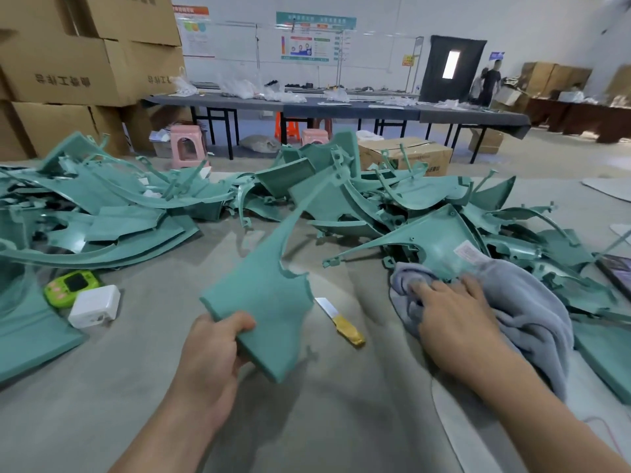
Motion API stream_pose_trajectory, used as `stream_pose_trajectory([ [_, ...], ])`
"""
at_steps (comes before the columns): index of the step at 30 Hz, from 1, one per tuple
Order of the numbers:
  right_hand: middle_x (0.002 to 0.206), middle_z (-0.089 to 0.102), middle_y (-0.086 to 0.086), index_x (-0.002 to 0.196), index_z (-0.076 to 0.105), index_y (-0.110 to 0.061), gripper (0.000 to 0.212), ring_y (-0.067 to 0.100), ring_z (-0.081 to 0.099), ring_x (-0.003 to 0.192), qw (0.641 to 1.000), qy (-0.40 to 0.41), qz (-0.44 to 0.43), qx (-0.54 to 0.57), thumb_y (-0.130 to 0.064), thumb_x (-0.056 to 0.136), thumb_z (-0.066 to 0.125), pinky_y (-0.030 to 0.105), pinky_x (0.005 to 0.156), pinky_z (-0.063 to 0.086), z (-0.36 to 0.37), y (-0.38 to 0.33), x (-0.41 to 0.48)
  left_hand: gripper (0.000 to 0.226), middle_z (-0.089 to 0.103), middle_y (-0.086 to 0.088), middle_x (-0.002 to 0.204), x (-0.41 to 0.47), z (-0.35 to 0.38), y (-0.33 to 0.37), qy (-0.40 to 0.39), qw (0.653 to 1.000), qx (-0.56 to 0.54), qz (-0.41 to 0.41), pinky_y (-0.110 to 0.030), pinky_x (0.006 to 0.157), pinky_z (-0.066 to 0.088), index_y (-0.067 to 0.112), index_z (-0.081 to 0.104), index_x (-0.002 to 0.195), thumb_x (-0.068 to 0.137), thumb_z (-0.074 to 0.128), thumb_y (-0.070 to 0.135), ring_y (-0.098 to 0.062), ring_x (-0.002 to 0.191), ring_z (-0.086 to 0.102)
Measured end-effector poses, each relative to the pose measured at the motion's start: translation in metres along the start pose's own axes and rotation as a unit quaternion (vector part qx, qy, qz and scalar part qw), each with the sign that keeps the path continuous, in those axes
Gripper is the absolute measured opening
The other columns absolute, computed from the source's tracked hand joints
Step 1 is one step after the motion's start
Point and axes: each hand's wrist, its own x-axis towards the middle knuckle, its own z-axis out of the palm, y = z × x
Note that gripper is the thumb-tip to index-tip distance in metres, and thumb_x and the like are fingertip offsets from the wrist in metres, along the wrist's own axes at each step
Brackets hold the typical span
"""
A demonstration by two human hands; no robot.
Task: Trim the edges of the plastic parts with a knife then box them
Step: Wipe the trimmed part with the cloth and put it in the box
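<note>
My left hand (213,349) grips the near end of a long teal plastic part (269,288) and holds it up, its narrow end pointing away toward the pile. A knife (339,320) with a yellow handle and a bare blade lies on the grey work surface just right of that part, held by neither hand. My right hand (450,314) rests with fingers spread on a grey cloth (522,312), which lies over the edge of another teal part (440,245). Heaps of teal plastic parts (102,213) spread across the back of the surface.
A green timer (71,286) and a white charger block (95,307) lie at the left. Cardboard boxes (68,70) are stacked at the back left, another box (406,157) behind the pile. Pink stools, long dark tables and a standing person are farther back.
</note>
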Motion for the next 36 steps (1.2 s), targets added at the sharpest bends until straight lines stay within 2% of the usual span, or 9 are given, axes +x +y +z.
stream_pose_trajectory([
  [4, 0.071, 0.058, -0.011, 0.09, 0.067, -0.034, 0.027, 0.01, 0.048, 0.073, 0.973, 0.168, -0.007, 0.156, -0.01, 0.093, 0.056, 0.033, 0.084, 0.032, -0.02, 0.001, -0.006, 0.027, 0.077, -0.015, 0.093, -0.003, 0.005, -0.002, 0.004, 0.999, 0.039, -0.005, -0.034, 0.06, 0.058, 0.007, 0.072, 0.099, 0.085, 0.054, -0.008, -0.023, 0.073, 0.072],
  [8, 0.073, 0.052, -0.019, 0.091, 0.064, -0.032, 0.017, 0.002, 0.039, 0.076, 0.873, 0.375, -0.085, 0.3, -0.017, 0.089, 0.057, 0.022, 0.079, 0.025, -0.055, -0.046, -0.033, 0.028, 0.077, -0.005, 0.077, -0.003, 0.012, 0.0, 0.027, 0.998, 0.055, 0.006, -0.03, 0.053, 0.055, 0.009, 0.069, 0.092, 0.083, 0.052, -0.012, -0.015, 0.061, 0.071],
  [12, 0.083, 0.062, -0.009, 0.095, 0.072, -0.024, 0.01, 0.016, 0.054, 0.086, 0.871, 0.28, -0.196, 0.353, -0.025, 0.093, 0.061, 0.025, 0.097, 0.035, -0.038, -0.122, -0.049, 0.022, 0.076, 0.009, 0.071, -0.013, 0.014, 0.0, -0.024, 0.998, 0.051, 0.027, -0.019, 0.054, 0.056, 0.014, 0.066, 0.095, 0.091, 0.05, 0.0, -0.004, 0.063, 0.072],
  [14, 0.112, 0.067, 0.001, 0.118, 0.073, -0.017, 0.027, 0.023, 0.058, 0.112, 0.876, 0.207, -0.217, 0.378, -0.019, 0.092, 0.062, 0.035, 0.109, 0.038, -0.021, -0.141, -0.046, 0.024, 0.076, 0.015, 0.077, -0.019, 0.008, 0.002, -0.057, 0.996, 0.058, 0.044, -0.015, 0.058, 0.056, 0.019, 0.073, 0.09, 0.087, 0.05, 0.016, 0.001, 0.071, 0.072],
  [17, 0.157, 0.044, 0.008, 0.146, 0.055, -0.019, 0.048, 0.028, 0.031, 0.151, 0.894, 0.129, -0.259, 0.344, -0.02, 0.098, 0.055, 0.045, 0.122, 0.027, -0.008, -0.144, -0.035, 0.037, 0.076, 0.012, 0.074, -0.019, -0.001, 0.008, -0.093, 0.995, 0.032, 0.029, -0.016, 0.055, 0.055, 0.016, 0.072, 0.09, 0.099, 0.042, -0.003, 0.0, 0.067, 0.072],
  [22, 0.124, 0.063, 0.008, 0.128, 0.063, -0.012, 0.049, 0.031, 0.061, 0.113, 0.918, 0.23, -0.239, 0.216, -0.02, 0.08, 0.07, 0.045, 0.099, 0.049, -0.004, -0.146, -0.016, 0.028, 0.069, -0.016, 0.071, -0.017, 0.01, 0.004, -0.04, 0.998, 0.048, 0.013, -0.033, 0.055, 0.052, 0.007, 0.076, 0.088, 0.072, 0.058, -0.008, -0.025, 0.06, 0.065],
  [26, 0.095, 0.063, 0.005, 0.118, 0.067, -0.009, 0.028, 0.027, 0.058, 0.082, 0.913, 0.33, -0.164, 0.175, -0.011, 0.09, 0.06, 0.038, 0.077, 0.046, -0.012, -0.153, 0.009, 0.039, 0.05, -0.013, 0.061, -0.018, 0.015, 0.002, -0.015, 0.996, 0.074, 0.041, -0.038, 0.06, 0.035, 0.004, 0.068, 0.074, 0.04, 0.048, 0.005, -0.023, 0.061, 0.043],
  [32, 0.076, 0.057, 0.006, 0.094, 0.068, -0.009, 0.017, 0.027, 0.051, 0.063, 0.919, 0.351, -0.058, 0.169, -0.006, 0.078, 0.074, 0.039, 0.064, 0.041, -0.022, -0.162, 0.037, 0.017, 0.039, 0.006, 0.047, -0.029, 0.021, 0.007, 0.007, 0.982, 0.143, 0.122, -0.018, 0.041, 0.029, 0.016, 0.058, 0.054, 0.044, 0.048, 0.008, -0.008, 0.044, 0.035],
  [36, 0.089, 0.066, 0.01, 0.107, 0.068, -0.007, 0.021, 0.031, 0.06, 0.076, 0.931, 0.308, -0.003, 0.196, -0.022, 0.092, 0.063, 0.041, 0.074, 0.04, -0.03, -0.15, 0.058, 0.029, 0.044, 0.006, 0.045, -0.034, 0.018, 0.003, 0.019, 0.96, 0.225, 0.164, -0.02, 0.042, 0.03, 0.032, 0.069, 0.067, 0.05, 0.052, 0.016, -0.01, 0.044, 0.037],
])
